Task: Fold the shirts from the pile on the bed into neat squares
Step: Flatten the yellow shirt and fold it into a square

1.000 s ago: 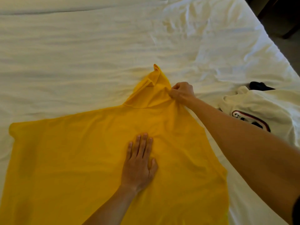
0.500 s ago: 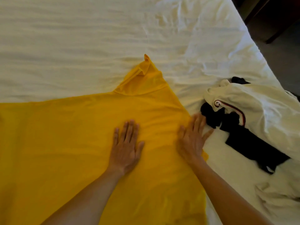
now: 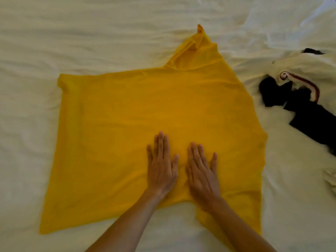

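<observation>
On the white-sheeted bed (image 3: 109,33), my right hand (image 3: 202,171) has left the sleeve and joined my left hand (image 3: 161,168), both flat, fingers straight, smoothing the yellow cotton shirt (image 3: 127,115) before folding.

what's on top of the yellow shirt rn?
Both hands, left hand and right hand, rest flat on the yellow shirt. Fabric beneath their palms is hidden.

Yellow shirt (image 3: 127,115) spread, hands (image 3: 181,171) pressing flat

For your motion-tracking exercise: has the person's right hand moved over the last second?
Yes. The right hand left the yellow shirt's upper sleeve and came back toward the person; it now lies flat beside the left hand.
</observation>
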`<state>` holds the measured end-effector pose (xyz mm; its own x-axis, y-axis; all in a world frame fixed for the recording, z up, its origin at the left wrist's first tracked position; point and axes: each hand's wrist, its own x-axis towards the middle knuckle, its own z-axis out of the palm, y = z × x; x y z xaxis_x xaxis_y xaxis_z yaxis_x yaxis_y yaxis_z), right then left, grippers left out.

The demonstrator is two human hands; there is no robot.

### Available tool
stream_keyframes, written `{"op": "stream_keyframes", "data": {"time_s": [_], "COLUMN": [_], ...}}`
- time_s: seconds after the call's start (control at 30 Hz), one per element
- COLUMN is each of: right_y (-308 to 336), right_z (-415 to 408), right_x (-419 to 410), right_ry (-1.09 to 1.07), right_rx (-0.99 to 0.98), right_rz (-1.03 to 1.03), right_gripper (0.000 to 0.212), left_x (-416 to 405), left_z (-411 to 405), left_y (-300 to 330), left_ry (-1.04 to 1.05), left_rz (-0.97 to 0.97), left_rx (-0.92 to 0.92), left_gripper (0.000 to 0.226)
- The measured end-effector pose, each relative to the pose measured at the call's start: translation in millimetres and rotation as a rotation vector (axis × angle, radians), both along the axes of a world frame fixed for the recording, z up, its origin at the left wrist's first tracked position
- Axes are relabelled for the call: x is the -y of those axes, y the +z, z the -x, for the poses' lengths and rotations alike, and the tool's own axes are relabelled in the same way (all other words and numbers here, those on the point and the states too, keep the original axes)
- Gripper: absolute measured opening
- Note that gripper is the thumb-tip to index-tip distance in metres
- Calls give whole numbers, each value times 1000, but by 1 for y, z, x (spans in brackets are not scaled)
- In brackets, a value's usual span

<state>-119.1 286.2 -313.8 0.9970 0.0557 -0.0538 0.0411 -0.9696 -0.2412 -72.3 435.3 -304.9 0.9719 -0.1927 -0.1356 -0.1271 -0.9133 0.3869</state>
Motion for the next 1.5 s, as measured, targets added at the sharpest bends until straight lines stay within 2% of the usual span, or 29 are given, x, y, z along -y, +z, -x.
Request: {"op": "stream_keyframes", "data": {"time_s": [0.1,0.2,0.33,0.43,0.5,0.63,0.7,0.77,0.8,0.87,0.93,0.97,1.0,1.07,1.13,1.2,1.3,1.37,1.43,1.5], "right_y": [-11,-6,7,4,4,11,13,14,16,21,29,33,37,44,47,46,44,49,66,97], "right_z": [5,2,13,25,25,27,35,45,52,69,88,100,113,140,163,182,192,178,148,105], "right_x": [-5,-21,-84,-109,-110,-100,-85,-64,-51,-25,0,11,20,30,40,52,70,80,88,95], "right_ry": [-83,-136,129,192,163,198,141,65,39,10,3,2,-1,-44,-123,-190,-225,-226,-256,-343], "right_rx": [-27,-9,-7,-69,-104,-152,-175,-196,-204,-201,-165,-139,-123,-104,-85,-63,-5,31,-15,-184], "right_rz": [69,21,-75,-18,1,-31,7,56,67,39,-26,-43,-56,-88,-107,-90,-80,-98,-127,-122], "right_gripper": [61,64,61,63,63,60,61,63,64,66,70,75,81,94,97,83,49,36,32,26], "left_x": [-57,-159,-286,-322,-299,-171,-113,-96,-102,-127,-146,-145,-137,-104,-63,-30,-7,-3,-1,2], "left_z": [29,43,61,70,71,69,72,78,82,88,92,94,97,106,114,113,102,94,85,73], "left_y": [-4,-6,6,16,21,23,22,14,7,0,3,6,9,19,28,32,33,32,37,45], "left_ry": [-21,118,241,521,582,102,-79,-165,-146,43,265,284,209,-134,-424,-473,-411,-414,-399,-347], "left_rz": [-102,-219,-326,-370,-322,-86,-44,-80,-134,-241,-261,-239,-186,-6,97,90,21,11,10,21], "left_rx": [-16,-17,-56,-91,-32,43,3,-32,-42,-63,-42,-22,12,91,144,128,99,100,50,-90], "left_gripper": [68,71,73,72,71,67,66,65,65,68,71,71,69,59,47,41,33,24,24,24]}}
